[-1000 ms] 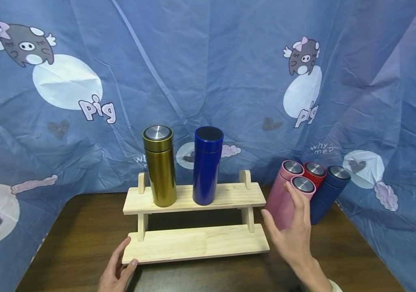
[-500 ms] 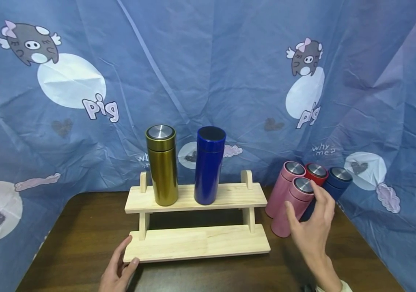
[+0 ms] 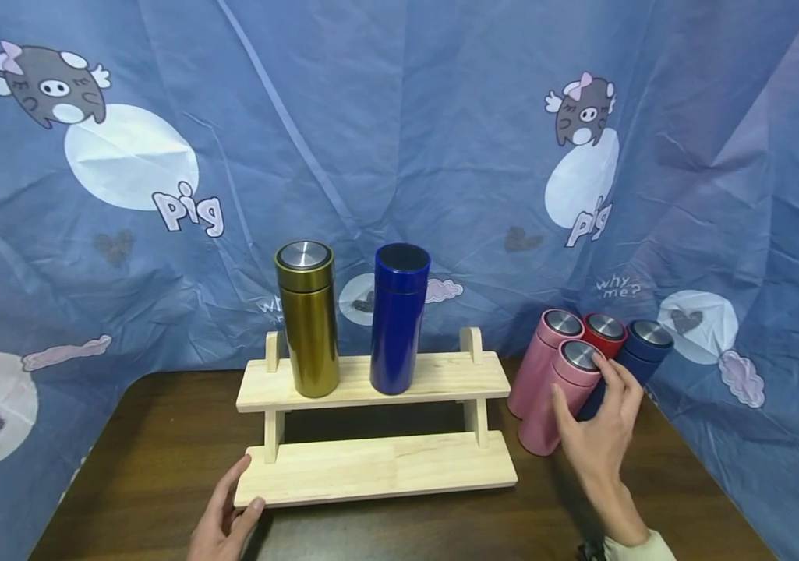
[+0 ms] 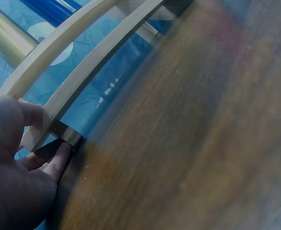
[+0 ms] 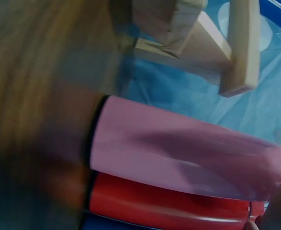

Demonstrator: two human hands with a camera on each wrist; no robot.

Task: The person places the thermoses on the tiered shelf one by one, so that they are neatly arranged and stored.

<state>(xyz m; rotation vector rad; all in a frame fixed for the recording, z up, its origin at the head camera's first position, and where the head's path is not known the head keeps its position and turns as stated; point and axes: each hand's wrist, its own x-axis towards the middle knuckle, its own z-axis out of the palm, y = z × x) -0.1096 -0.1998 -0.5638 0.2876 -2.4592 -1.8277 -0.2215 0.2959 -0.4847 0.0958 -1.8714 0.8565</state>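
Note:
My left hand [image 3: 224, 514] pinches the left end of the lower board of a two-tier wooden stand [image 3: 385, 465]; in the left wrist view the hand [image 4: 20, 158] has its fingers at the board's corner. At the right, my right hand [image 3: 604, 436] holds the upper part of the front pink bottle [image 3: 546, 417], thumb on its near left side and fingertips by its silver lid. The right wrist view shows a pink bottle [image 5: 178, 148] between the thumb and the other fingers. A gold bottle [image 3: 312, 335] and a shiny blue bottle [image 3: 396, 335] stand upright on the top board.
Behind the held bottle, close together, are another pink bottle [image 3: 535, 362], a red bottle [image 3: 604, 333] and a dark blue bottle [image 3: 641, 357], partly hidden. All are on a dark wooden table [image 3: 146, 452], with a blue patterned cloth [image 3: 343, 101] hanging behind.
My right hand has shifted right, from in front of the pink bottles to round the front one's upper part. My left hand stays on the stand.

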